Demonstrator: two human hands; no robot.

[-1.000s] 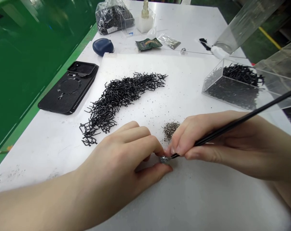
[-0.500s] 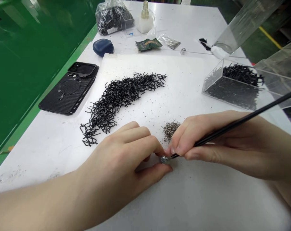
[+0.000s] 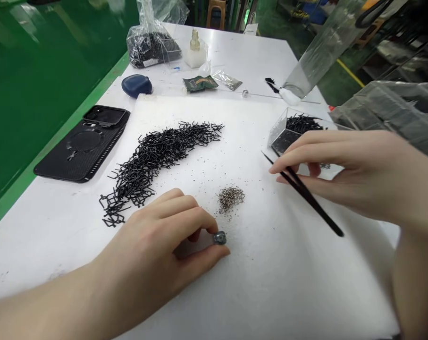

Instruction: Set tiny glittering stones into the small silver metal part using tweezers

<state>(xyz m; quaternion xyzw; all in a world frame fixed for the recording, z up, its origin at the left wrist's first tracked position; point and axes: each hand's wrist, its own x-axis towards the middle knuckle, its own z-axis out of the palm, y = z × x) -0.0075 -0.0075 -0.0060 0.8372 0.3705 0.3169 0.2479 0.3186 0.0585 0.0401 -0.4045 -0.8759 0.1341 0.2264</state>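
Between thumb and fingertips my left hand [image 3: 171, 241] pinches a small metal part [image 3: 220, 237] on the white work surface. Tweezers [image 3: 307, 196] with dark arms are held in my right hand [image 3: 334, 165], their tips apart and nothing visible between them. That hand is raised in front of a clear box [image 3: 279, 127] of black pieces, partly hiding it. A small pile of tiny brownish metallic bits [image 3: 230, 198] lies just beyond the metal part. Farther left, bent black pieces [image 3: 157, 158] form a long curved heap.
A black phone case [image 3: 82, 146] and a dark blue oval object [image 3: 137, 86] are at the left. Toward the back are a bag of black pieces [image 3: 146, 47], a small bottle [image 3: 195, 45], a green packet [image 3: 200, 83] and a clear cylinder [image 3: 313, 61]. Grey trays [image 3: 387, 111] stand at the right.
My right hand has lifted the tweezers away from the metal part, toward the clear box, and their tips have spread. My left hand still holds the part. The view has shifted.
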